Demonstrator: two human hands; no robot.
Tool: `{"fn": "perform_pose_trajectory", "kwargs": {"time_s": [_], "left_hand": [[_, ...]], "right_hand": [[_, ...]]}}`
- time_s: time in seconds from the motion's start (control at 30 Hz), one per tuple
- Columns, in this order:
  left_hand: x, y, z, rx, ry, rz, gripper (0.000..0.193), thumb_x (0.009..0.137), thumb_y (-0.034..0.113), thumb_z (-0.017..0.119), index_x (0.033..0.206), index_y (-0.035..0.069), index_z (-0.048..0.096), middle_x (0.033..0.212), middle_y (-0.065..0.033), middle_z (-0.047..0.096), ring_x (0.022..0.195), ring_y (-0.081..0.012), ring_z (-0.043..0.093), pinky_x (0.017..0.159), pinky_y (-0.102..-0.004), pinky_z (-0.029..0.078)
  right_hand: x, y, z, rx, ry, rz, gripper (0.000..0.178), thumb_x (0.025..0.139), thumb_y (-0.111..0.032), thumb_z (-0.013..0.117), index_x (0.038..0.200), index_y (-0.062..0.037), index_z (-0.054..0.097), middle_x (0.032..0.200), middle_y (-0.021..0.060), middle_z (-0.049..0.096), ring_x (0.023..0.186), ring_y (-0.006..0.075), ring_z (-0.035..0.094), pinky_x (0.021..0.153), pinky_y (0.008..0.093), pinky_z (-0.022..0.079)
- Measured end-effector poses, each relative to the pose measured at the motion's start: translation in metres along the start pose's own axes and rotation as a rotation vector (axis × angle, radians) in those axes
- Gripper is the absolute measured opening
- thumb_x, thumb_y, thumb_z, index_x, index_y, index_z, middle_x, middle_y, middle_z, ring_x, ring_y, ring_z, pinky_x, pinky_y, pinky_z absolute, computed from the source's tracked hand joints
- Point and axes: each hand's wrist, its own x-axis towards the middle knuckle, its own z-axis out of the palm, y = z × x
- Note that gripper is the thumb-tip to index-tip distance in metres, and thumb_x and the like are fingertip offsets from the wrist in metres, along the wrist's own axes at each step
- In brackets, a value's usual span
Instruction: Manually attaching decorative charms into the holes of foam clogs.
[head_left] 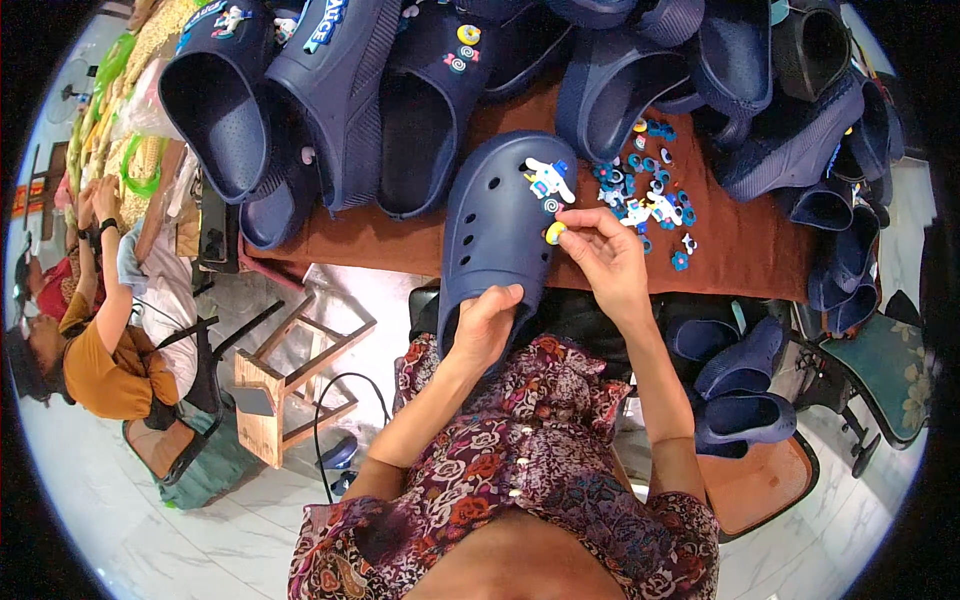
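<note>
My left hand (482, 332) is closed on the heel end of a navy foam clog (478, 225), thumb lying over the opening. The clog's toe points away from me, with several round holes showing along its left side. A white-and-blue cartoon charm (547, 180) sits near the toe on its right side, with a small swirl charm (551, 206) below it. Between thumb and forefinger, my right hand (612, 268) pinches a round yellow charm (554, 233) against the clog's right side. Whether that charm is seated in a hole cannot be seen.
Loose charms (640, 190) lie on the brown tabletop (745, 255) right of the clog. Navy clogs (215, 110) crowd the far side; others (745, 418) rest on a chair at right. A wooden stool (262, 400) stands left, where another person (120, 350) sits.
</note>
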Motion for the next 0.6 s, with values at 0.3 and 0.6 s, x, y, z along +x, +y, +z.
{"fn": "perform_pose_trajectory", "kwargs": {"time_s": [0.3, 0.6], "left_hand": [[-0.003, 0.003, 0.003, 0.002, -0.010, -0.015, 0.044, 0.078, 0.001, 0.060, 0.120, -0.004, 0.051, 0.116, -0.0071, 0.057, 0.107, -0.0166, 0.055, 0.097, -0.0315, 0.039], [-0.001, 0.001, 0.007, -0.013, -0.001, 0.003, 0.044, 0.076, 0.001, 0.059, 0.119, -0.003, 0.051, 0.113, -0.0067, 0.057, 0.106, -0.0171, 0.054, 0.096, -0.0319, 0.040]], "right_hand": [[0.010, -0.016, -0.004, -0.012, -0.051, 0.152, 0.017, 0.088, -0.005, 0.067, 0.103, 0.0017, 0.061, 0.096, 0.0061, 0.066, 0.088, 0.0106, 0.063, 0.081, 0.0237, 0.050], [0.018, -0.019, -0.015, -0.037, -0.141, 0.350, 0.013, 0.088, -0.013, 0.068, 0.095, -0.0040, 0.062, 0.087, 0.0017, 0.065, 0.075, 0.0059, 0.061, 0.069, 0.0206, 0.050]]}}
